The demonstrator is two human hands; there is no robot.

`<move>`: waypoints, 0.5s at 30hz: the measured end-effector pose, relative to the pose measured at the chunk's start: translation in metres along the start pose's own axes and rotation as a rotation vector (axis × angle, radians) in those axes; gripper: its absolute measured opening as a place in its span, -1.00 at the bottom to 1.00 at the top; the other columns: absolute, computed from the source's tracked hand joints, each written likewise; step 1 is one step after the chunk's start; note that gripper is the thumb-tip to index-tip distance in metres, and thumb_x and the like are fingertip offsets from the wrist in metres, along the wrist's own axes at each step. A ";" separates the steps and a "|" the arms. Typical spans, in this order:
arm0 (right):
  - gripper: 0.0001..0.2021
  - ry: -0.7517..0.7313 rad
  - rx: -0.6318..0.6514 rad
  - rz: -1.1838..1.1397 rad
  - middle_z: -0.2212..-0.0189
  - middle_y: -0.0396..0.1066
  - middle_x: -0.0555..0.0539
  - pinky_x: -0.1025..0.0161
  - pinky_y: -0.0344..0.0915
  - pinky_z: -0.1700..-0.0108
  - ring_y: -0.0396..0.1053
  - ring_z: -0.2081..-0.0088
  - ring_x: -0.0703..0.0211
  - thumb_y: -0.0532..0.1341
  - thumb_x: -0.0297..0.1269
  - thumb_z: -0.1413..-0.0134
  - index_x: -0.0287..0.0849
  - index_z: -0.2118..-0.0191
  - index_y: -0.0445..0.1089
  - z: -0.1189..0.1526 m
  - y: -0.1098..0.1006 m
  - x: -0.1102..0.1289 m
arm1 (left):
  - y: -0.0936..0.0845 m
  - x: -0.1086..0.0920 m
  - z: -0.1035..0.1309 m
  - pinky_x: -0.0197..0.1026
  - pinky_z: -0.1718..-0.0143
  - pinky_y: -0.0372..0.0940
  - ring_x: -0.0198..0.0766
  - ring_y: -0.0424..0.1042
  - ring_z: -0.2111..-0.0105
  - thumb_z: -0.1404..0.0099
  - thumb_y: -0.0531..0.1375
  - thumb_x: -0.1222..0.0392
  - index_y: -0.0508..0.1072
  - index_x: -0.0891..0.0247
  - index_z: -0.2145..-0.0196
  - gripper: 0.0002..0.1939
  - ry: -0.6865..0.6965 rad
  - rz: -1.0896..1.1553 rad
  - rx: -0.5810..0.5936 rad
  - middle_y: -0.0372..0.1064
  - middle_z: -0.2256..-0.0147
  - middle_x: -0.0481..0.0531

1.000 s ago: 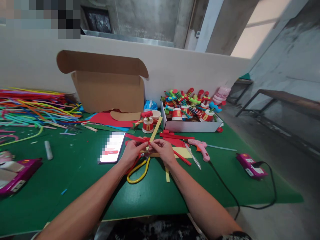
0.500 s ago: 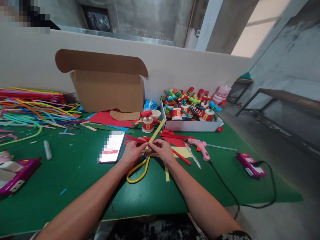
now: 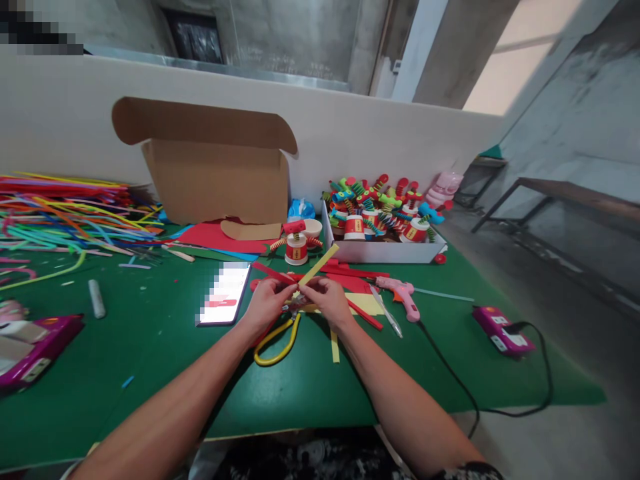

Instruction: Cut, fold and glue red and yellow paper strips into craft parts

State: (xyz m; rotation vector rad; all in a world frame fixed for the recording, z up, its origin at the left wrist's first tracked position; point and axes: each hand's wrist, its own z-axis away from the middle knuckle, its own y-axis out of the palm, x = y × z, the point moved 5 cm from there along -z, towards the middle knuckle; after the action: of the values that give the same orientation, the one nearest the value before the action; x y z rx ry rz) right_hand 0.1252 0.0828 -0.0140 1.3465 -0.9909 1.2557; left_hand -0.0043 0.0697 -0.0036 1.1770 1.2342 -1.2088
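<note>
My left hand (image 3: 266,305) and my right hand (image 3: 326,301) meet over the middle of the green table, fingertips pinched together. Between them a yellow paper strip (image 3: 321,262) slants up to the right, crossing a red paper strip (image 3: 269,271) that slants up to the left; the crossing is partly hidden by my fingers. Just below my hands lie scissors with yellow handles (image 3: 278,352), their blades mostly covered. More red strips (image 3: 366,315) and a yellow sheet (image 3: 361,304) lie beside my right hand. A small paper-cup figure (image 3: 296,251) with coiled arms stands beyond my hands.
A phone (image 3: 226,293) lies left of my hands. On the right are a pink glue gun (image 3: 401,293), a clear pen-like tool (image 3: 387,312) and a purple power strip (image 3: 503,330) with a cable. Behind stand a box of figures (image 3: 387,252), an open cardboard box (image 3: 217,180) and colourful strips (image 3: 75,213).
The yellow strip's free end has tilted to the right and slightly down. The red strip now angles more steeply up to the left. Both hands stay in nearly the same place.
</note>
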 end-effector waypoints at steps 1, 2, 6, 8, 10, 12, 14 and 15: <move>-0.74 -0.015 -0.011 0.021 0.62 0.41 0.02 0.31 0.30 0.44 0.37 0.56 0.25 0.36 -0.15 0.33 -0.23 0.51 0.39 -0.001 -0.001 0.000 | 0.000 0.001 0.000 -0.23 0.41 0.25 -0.21 0.39 0.47 0.08 0.30 -0.04 0.50 0.35 0.49 -0.65 0.002 -0.016 -0.003 0.46 0.51 0.06; -0.75 -0.028 -0.024 0.040 0.62 0.41 0.02 0.31 0.29 0.44 0.38 0.55 0.24 0.35 -0.16 0.32 -0.23 0.52 0.39 -0.001 -0.002 0.001 | 0.000 0.002 0.000 -0.23 0.42 0.24 -0.22 0.38 0.48 0.06 0.30 -0.04 0.49 0.35 0.49 -0.65 0.002 -0.024 -0.007 0.45 0.51 0.06; -0.78 -0.051 -0.069 0.077 0.62 0.41 0.00 0.31 0.28 0.45 0.38 0.55 0.22 0.32 -0.18 0.26 -0.23 0.51 0.39 -0.003 -0.005 0.000 | -0.001 0.004 0.000 -0.26 0.44 0.23 -0.27 0.36 0.49 0.06 0.30 -0.05 0.45 0.35 0.46 -0.64 0.006 0.025 -0.019 0.43 0.50 0.02; -0.78 -0.064 -0.073 0.099 0.61 0.42 -0.01 0.31 0.27 0.45 0.37 0.54 0.23 0.30 -0.18 0.24 -0.24 0.50 0.39 -0.003 -0.005 0.001 | -0.001 0.005 0.000 -0.26 0.43 0.23 -0.28 0.35 0.49 0.07 0.31 -0.04 0.45 0.35 0.45 -0.63 0.002 0.052 -0.012 0.43 0.50 0.01; -0.80 -0.086 -0.072 0.143 0.61 0.42 -0.02 0.32 0.26 0.47 0.36 0.55 0.23 0.30 -0.19 0.25 -0.24 0.52 0.40 -0.002 -0.004 0.002 | -0.002 0.007 -0.001 -0.25 0.42 0.24 -0.28 0.35 0.50 0.07 0.32 -0.04 0.47 0.36 0.44 -0.63 -0.008 0.066 0.000 0.43 0.50 0.02; -0.82 -0.097 -0.068 0.174 0.60 0.42 -0.01 0.33 0.25 0.48 0.35 0.55 0.24 0.30 -0.21 0.25 -0.23 0.54 0.39 0.000 -0.002 0.004 | -0.002 0.009 -0.002 -0.24 0.41 0.24 -0.27 0.36 0.49 0.07 0.32 -0.04 0.49 0.36 0.44 -0.62 -0.013 0.086 0.022 0.43 0.51 0.04; -0.83 -0.087 -0.061 0.162 0.60 0.42 -0.01 0.33 0.25 0.48 0.36 0.55 0.24 0.29 -0.21 0.25 -0.22 0.53 0.40 0.002 0.000 0.004 | -0.002 0.010 -0.002 -0.23 0.39 0.25 -0.25 0.37 0.48 0.09 0.33 -0.04 0.51 0.37 0.44 -0.62 -0.014 0.110 0.044 0.44 0.51 0.06; -0.82 -0.078 -0.060 0.139 0.60 0.42 -0.01 0.33 0.26 0.47 0.36 0.54 0.23 0.29 -0.20 0.24 -0.22 0.52 0.40 0.002 0.001 0.004 | -0.001 0.011 -0.003 -0.22 0.39 0.25 -0.24 0.37 0.48 0.10 0.33 -0.04 0.51 0.37 0.44 -0.61 -0.017 0.125 0.044 0.45 0.50 0.06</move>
State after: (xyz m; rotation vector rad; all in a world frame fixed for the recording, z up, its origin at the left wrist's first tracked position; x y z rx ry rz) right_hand 0.1249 0.0806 -0.0102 1.3061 -1.1849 1.2741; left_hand -0.0061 0.0722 -0.0142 1.2548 1.1098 -1.1558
